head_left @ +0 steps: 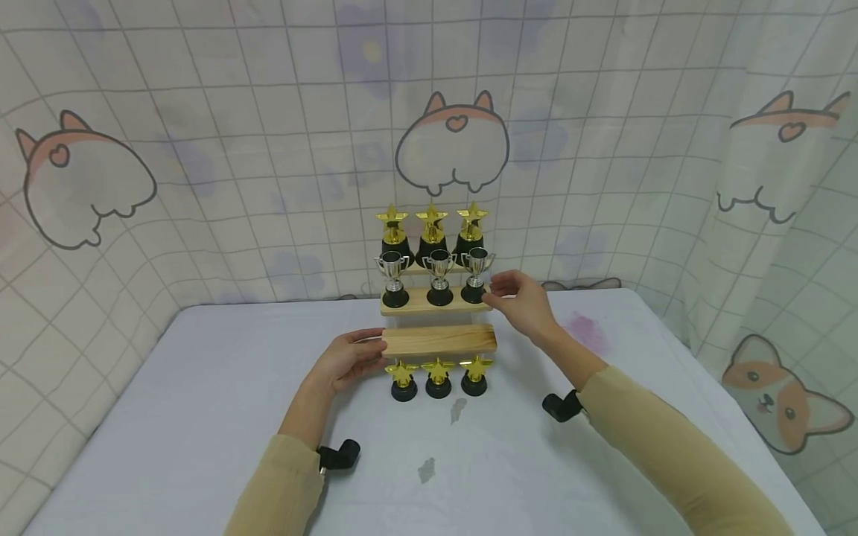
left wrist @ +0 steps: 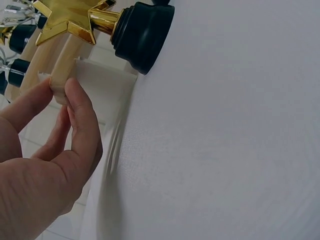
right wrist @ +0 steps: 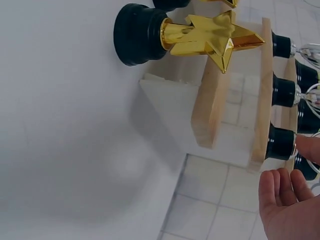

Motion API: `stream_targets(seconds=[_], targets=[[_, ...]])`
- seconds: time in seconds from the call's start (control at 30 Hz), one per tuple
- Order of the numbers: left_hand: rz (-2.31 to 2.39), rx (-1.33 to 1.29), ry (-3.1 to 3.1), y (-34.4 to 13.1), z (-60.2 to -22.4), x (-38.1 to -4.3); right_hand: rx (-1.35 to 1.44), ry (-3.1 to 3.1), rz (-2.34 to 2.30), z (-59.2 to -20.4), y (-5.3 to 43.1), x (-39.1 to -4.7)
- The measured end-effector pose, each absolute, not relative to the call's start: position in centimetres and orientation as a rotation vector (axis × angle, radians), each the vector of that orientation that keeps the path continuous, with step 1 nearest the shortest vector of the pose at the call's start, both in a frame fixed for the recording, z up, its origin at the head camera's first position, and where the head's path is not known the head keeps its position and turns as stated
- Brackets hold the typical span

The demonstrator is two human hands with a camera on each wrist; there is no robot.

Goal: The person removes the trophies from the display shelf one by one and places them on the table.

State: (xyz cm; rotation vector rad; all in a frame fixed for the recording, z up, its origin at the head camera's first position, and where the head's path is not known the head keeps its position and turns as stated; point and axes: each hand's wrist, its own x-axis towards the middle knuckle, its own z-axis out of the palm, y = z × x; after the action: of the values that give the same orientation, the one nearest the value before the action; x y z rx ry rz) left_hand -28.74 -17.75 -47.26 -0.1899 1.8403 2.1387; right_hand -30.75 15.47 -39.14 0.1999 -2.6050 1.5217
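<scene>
My left hand [head_left: 347, 359] pinches the left end of the lowest wooden shelf board [head_left: 439, 340]; thumb and finger lie on either side of the board in the left wrist view. My right hand [head_left: 526, 304] is beside the right end of the middle shelf [head_left: 418, 300]. Its thumb reaches the black base [right wrist: 281, 143] of the rightmost silver trophy cup [head_left: 477, 262], while the other fingers stay loosely bent outside the shelf end. Two more silver cups, the middle one [head_left: 439, 264] and the left one [head_left: 392, 264], stand on that shelf.
Three gold star trophies [head_left: 432, 227] with larger black bases stand on the top shelf behind the cups. Three smaller star trophies [head_left: 438, 376] stand on the white tablecloth [head_left: 234, 402] before the lowest board. A patterned curtain [head_left: 281, 134] hangs behind the table.
</scene>
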Motion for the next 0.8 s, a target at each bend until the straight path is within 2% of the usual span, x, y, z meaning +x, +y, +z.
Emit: stream_targets(seconds=[0.8], targets=[[2.144, -0.185, 1.856, -17.5, -47.3, -28.7, 0.227, -2.605, 1.531, -39.3, 13.9, -32.2]])
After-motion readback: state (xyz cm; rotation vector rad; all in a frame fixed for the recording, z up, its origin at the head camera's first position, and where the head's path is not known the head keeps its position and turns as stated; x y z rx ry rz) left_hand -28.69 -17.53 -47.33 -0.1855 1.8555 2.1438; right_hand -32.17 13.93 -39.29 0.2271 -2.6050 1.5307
